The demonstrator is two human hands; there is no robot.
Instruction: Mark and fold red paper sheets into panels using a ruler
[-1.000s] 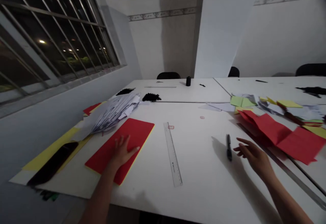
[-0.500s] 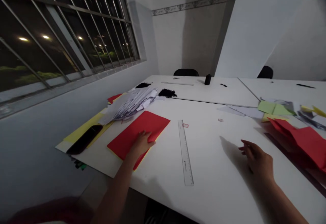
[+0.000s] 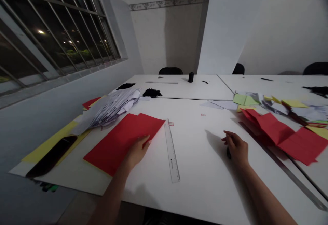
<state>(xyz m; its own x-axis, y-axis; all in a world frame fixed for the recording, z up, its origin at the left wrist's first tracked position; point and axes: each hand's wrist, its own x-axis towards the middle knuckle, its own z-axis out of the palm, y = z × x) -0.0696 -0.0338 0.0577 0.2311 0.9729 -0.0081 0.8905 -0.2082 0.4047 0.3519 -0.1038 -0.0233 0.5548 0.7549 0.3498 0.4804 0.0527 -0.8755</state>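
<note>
Red paper sheets (image 3: 115,139) lie on the table with a thin yellow edge showing under them. My left hand (image 3: 137,151) is at their right edge, thumb and fingers closed on the top red sheet, which sits askew over the one below. A clear ruler (image 3: 172,156) lies just right of this hand. My right hand (image 3: 237,148) hovers above the white table, fingers curled. A small dark object (image 3: 228,152) shows beneath its palm; its kind cannot be made out.
Left are a stack of white papers (image 3: 110,107), yellow sheets (image 3: 48,139) and a dark oblong case (image 3: 51,156). At right lie folded red paper (image 3: 276,129) and a long metal ruler (image 3: 294,177). A black thread spool (image 3: 191,77) stands farther back.
The view has turned right. My left hand has shifted the top red sheet rightward, so its far corner now reaches the ruler. The dark object under my right hand has become visible.
</note>
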